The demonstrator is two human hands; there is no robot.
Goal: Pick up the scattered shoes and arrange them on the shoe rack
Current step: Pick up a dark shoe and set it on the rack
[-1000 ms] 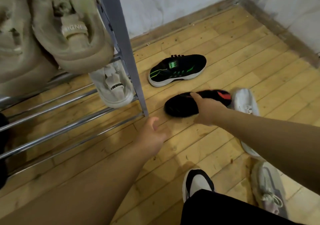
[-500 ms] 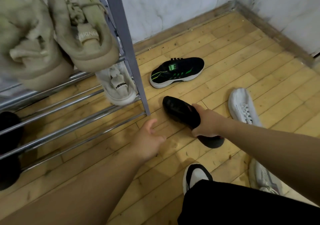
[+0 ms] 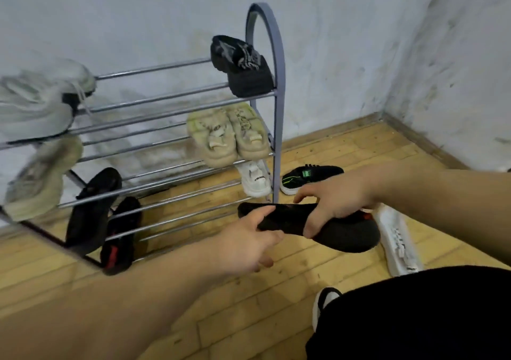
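A black shoe with a red heel mark (image 3: 343, 232) hangs above the floor in front of the shoe rack (image 3: 278, 88). My right hand (image 3: 334, 203) grips it over the middle. My left hand (image 3: 246, 245) holds its toe end. On the floor right of the rack lie a black shoe with green stripes (image 3: 309, 178) and a white shoe (image 3: 398, 240). The rack carries a black shoe (image 3: 243, 67) on top, a beige pair (image 3: 229, 134) below it, a white shoe (image 3: 254, 178) lower still, and a black pair (image 3: 105, 218) at the bottom left.
Pale blurred shoes (image 3: 36, 105) sit on the rack's left end. White walls meet in a corner at the right. The floor is wooden boards. My black trouser leg (image 3: 414, 315) and sandalled foot (image 3: 323, 304) fill the lower right.
The view has tilted up, showing the whole rack. My right hand has raised the black shoe and my left hand has taken hold of its toe.
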